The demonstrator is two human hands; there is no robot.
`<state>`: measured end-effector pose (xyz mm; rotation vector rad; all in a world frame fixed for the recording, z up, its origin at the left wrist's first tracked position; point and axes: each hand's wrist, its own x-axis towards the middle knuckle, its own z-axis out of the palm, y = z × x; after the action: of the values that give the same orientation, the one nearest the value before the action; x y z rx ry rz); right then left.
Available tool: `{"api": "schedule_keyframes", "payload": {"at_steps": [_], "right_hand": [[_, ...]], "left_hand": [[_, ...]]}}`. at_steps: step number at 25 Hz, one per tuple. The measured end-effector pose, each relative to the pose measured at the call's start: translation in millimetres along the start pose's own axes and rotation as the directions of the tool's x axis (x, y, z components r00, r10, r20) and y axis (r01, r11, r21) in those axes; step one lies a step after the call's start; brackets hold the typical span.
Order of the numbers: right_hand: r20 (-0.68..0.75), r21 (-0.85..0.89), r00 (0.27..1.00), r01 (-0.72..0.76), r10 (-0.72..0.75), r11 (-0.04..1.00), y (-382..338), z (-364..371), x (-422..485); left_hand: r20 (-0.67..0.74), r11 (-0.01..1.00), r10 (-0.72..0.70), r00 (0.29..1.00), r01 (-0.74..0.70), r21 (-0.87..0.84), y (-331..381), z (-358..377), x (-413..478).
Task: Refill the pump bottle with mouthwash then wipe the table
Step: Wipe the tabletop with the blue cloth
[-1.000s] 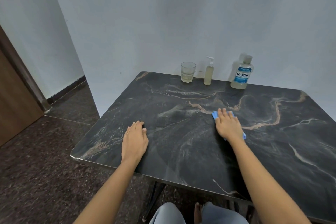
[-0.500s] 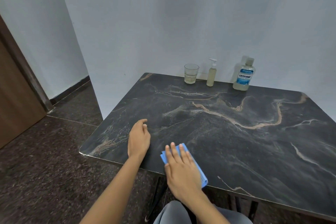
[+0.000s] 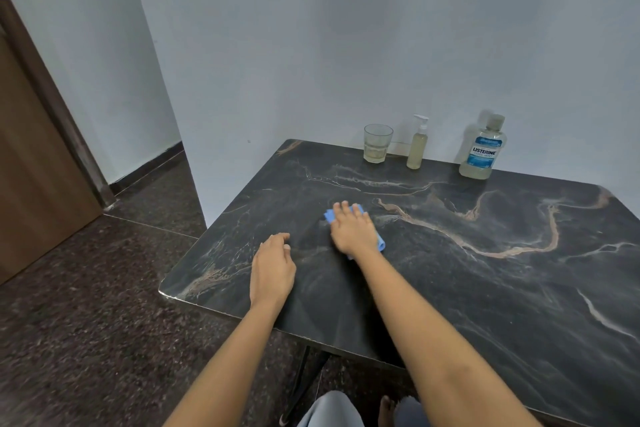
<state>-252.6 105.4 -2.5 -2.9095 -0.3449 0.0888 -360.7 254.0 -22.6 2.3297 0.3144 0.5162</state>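
The right hand [image 3: 351, 230], fingers flat, has pushed the blue cloth [image 3: 329, 216] from the near edge to the middle of the table [image 3: 485, 288]; wiping continues. The left hand [image 3: 272, 270] rests relaxed, empty. The pump bottle [image 3: 417, 146] stands by the wall.

The room is a bit dim, with soft, even light. The wall [image 3: 346, 45] looks pale blue-grey. The mouthwash bottle [image 3: 482, 149] throws a faint shadow on the wall behind it. The dark table [image 3: 485, 288] shines a little near its front. The floor [image 3: 69, 340] at the bottom left looks smeared. The door frame [image 3: 52, 97] leans over near the picture's edge.
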Motion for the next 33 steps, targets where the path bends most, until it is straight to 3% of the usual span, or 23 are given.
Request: {"api": "schedule_keyframes", "payload": {"at_steps": [6, 11, 15, 20, 26, 30, 33], "right_hand": [[-0.057, -0.023, 0.963, -0.265, 0.263, 0.964, 124, -32, -31], [-0.094, 0.020, 0.913, -0.396, 0.396, 0.918, 134, -23, -137], [-0.077, -0.045, 0.950, -0.306, 0.302, 0.951, 80, -6, -204], [-0.038, -0.028, 0.999, 0.009, -0.010, 1.000, -6, 9, -222], [0.021, 0.004, 0.981, 0.191, -0.191, 0.982, -51, 22, -154], [0.004, 0.001, 0.990, 0.140, -0.140, 0.990, -18, 7, -94], [-0.089, 0.052, 0.995, -0.044, 0.048, 0.998, 31, -5, -82]], "left_hand": [[-0.006, 0.998, 0.023, 1.000, -0.022, 0.053, 1, 1, 2], [0.013, 1.000, 0.004, 1.000, -0.004, 0.028, 4, -3, -1], [0.038, 0.999, -0.032, 0.999, 0.034, -0.034, 4, -6, -3], [0.131, 0.998, -0.010, 0.991, 0.019, -0.066, 2, -17, -5], [0.181, 0.974, 0.073, 0.981, -0.109, 0.198, -37, -47, 7], [0.165, 0.970, 0.077, 0.983, -0.113, 0.217, -45, -53, 9], [0.139, 0.968, 0.080, 0.987, -0.111, 0.226, -48, -51, 8]]}}
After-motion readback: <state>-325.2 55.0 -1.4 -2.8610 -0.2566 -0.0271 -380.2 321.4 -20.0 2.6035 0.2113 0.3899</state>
